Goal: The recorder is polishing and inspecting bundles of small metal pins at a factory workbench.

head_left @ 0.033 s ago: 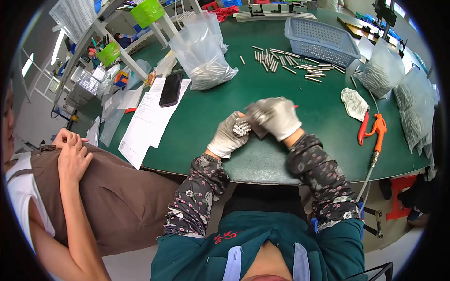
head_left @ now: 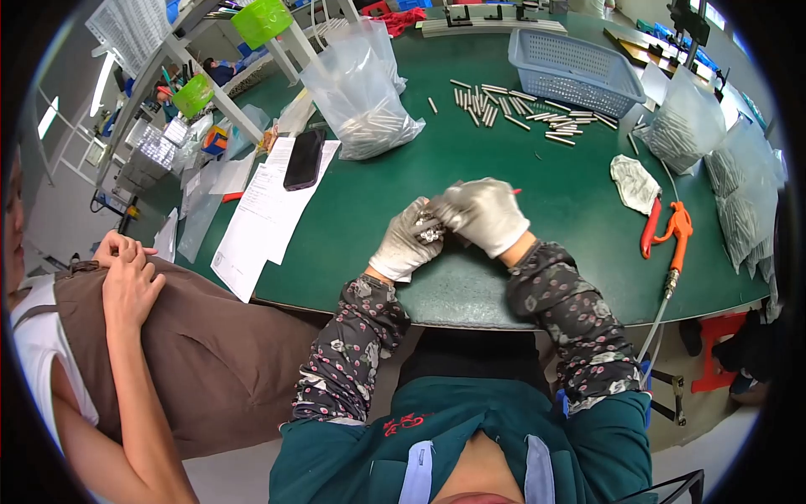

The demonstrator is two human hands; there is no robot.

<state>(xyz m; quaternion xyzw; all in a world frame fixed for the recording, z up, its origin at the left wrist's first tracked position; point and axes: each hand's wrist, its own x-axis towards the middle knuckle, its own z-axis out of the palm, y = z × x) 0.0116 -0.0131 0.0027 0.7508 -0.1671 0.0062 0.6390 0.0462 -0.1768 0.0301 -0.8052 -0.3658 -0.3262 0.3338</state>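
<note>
My left hand (head_left: 406, 240), in a whitish work glove, is closed around a bundle of short metal pins (head_left: 431, 228) with their shiny ends turned toward me. My right hand (head_left: 484, 214), gloved too and a little blurred, is curled against the right side of the bundle and covers some of the pin ends. A small red tip (head_left: 517, 191) sticks out behind the right hand. A dark edge shows under it, and what the fingers hold is hidden. Beyond my hands, loose metal pins (head_left: 491, 105) lie scattered on the green table (head_left: 470, 290).
A blue-grey plastic basket (head_left: 575, 76) stands behind the loose pins. Bags of pins (head_left: 369, 126) sit at back left and right (head_left: 684, 126). On the right lie an orange air gun (head_left: 678, 227) and a glove (head_left: 635, 183). A phone (head_left: 304, 160) rests on papers; a person (head_left: 168, 336) sits left.
My right hand has shifted slightly left, onto the bundle, and now hides more of the pin ends. My left hand has stayed nearly in place.
</note>
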